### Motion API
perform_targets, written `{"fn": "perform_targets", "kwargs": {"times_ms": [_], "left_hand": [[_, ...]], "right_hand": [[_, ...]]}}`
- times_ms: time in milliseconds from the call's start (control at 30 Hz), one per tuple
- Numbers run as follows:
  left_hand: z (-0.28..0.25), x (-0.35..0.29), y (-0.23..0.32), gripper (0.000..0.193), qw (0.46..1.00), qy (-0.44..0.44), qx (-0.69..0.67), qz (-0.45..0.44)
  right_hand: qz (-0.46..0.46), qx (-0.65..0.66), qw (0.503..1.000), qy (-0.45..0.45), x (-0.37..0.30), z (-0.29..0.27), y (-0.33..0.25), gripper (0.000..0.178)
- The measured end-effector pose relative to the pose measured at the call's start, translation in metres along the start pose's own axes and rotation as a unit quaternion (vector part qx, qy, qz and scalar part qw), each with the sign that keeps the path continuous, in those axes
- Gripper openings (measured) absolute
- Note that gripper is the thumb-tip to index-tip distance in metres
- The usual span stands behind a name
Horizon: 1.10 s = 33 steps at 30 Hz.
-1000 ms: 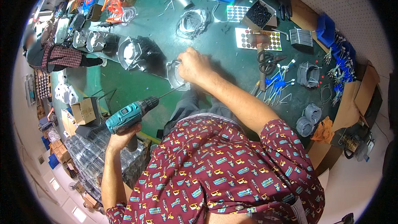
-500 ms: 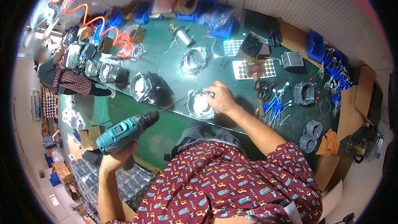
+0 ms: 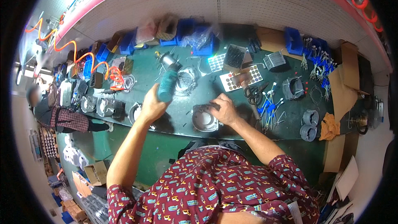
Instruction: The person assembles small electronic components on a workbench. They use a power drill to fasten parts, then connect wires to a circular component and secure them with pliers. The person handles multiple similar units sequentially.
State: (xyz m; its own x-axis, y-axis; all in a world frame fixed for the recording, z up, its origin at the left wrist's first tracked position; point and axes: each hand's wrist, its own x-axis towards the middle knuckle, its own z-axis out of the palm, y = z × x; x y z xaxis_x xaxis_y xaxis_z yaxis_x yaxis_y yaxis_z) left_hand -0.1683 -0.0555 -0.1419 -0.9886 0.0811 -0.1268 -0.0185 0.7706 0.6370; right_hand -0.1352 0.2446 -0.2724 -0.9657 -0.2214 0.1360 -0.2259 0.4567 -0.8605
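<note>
A teal and black cordless drill point(image 3: 168, 84) is gripped in my left hand point(image 3: 152, 104), raised over the table left of centre. Its body partly covers a ring-shaped grey metal part point(image 3: 187, 82) behind it. In front of me, near the table's edge, lies a round metal motor housing point(image 3: 204, 121) with a pale inside. My right hand point(image 3: 225, 110) is closed at its upper right rim, thumb and fingers pressed together there. Dark bits show by the fingertips; whether they are separate pieces I cannot tell. The drill's tip is hard to make out.
More housings point(image 3: 108, 108) line the table's left edge. Right of my hand lie scissors point(image 3: 253, 94), a hammer point(image 3: 253, 110) and blue-and-white wire connectors point(image 3: 271, 107). Blue bins point(image 3: 203, 46) stand along the back. An orange cloth point(image 3: 329, 126) lies far right. A person point(image 3: 54, 110) is at far left.
My left hand has brought the drill from beyond the table's front edge up over the table, rightward and farther away. My right hand stays at the housing. The head view has shifted.
</note>
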Motion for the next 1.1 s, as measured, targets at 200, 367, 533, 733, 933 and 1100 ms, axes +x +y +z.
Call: {"fn": "perform_targets", "kwargs": {"times_ms": [200, 367, 533, 733, 933, 1100], "left_hand": [[0.114, 0.061, -0.041, 0.05, 0.993, 0.086, 0.044, 0.066], [0.18, 0.077, -0.03, 0.042, 0.992, 0.023, 0.109, 0.051], [0.217, 0.105, -0.025, 0.04, 0.986, -0.008, 0.135, 0.101], [0.248, 0.144, -0.017, 0.056, 0.979, -0.043, 0.18, 0.081], [0.208, 0.145, 0.003, 0.052, 0.977, -0.029, 0.148, 0.154], [0.061, 0.098, 0.005, 0.025, 0.998, 0.018, 0.031, 0.06]], "right_hand": [[0.124, 0.083, 0.977, 0.153, -0.006, -0.01, -0.006, 0.022], [0.426, 0.302, 0.824, 0.22, -0.049, -0.022, 0.063, 0.039], [0.482, 0.368, 0.737, 0.298, -0.105, -0.027, 0.138, 0.03], [0.52, 0.268, 0.764, 0.273, -0.083, -0.047, 0.11, 0.043], [0.473, 0.237, 0.825, 0.198, -0.1, -0.044, 0.116, 0.042], [0.423, 0.269, 0.842, 0.201, -0.116, -0.031, 0.103, 0.032]]}}
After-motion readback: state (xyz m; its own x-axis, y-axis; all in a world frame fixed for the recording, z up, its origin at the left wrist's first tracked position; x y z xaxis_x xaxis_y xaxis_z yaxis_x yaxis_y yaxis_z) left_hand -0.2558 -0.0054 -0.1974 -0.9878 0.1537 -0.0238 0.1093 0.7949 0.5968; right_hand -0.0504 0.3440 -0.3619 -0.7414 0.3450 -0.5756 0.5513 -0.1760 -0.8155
